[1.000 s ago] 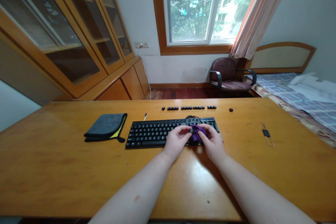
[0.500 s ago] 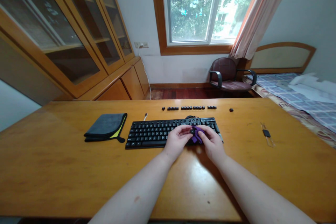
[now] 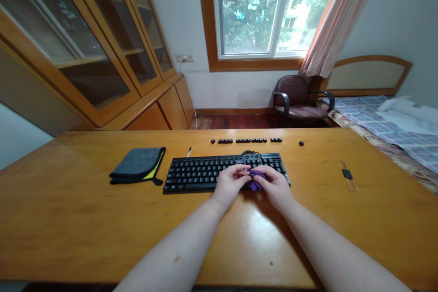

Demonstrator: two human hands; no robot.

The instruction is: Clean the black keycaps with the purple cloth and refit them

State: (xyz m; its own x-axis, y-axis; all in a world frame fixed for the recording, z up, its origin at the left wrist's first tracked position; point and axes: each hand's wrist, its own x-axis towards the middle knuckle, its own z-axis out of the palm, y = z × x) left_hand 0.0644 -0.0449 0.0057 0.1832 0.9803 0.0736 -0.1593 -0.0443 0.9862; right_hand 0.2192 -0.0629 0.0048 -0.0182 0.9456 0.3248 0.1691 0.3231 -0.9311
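Both my hands are together over the right part of a black keyboard (image 3: 195, 174). My left hand (image 3: 230, 186) pinches a small black keycap (image 3: 252, 175) between thumb and fingers. Closed on a purple cloth (image 3: 255, 185), my right hand (image 3: 275, 187) presses it against the keycap. Part of the cloth hangs below the fingertips. The fingers cover some of the keyboard's keys, and the top row of keys is off its right-hand board. Behind the keyboard, a row of loose black keycaps (image 3: 243, 140) lies on the wooden desk (image 3: 137, 232).
A folded grey cloth (image 3: 138, 164) with a yellow inside lies left of the keyboard. A small brush (image 3: 190, 151) rests behind it. To the right is a wire keycap puller (image 3: 347, 174). A single keycap (image 3: 301, 143) sits near the far edge. Beyond stands a chair (image 3: 296, 100).
My right thumb and the purple cloth have shifted slightly left, over the keycap, and the cloth has changed its folds. The other things on the desk have not moved.
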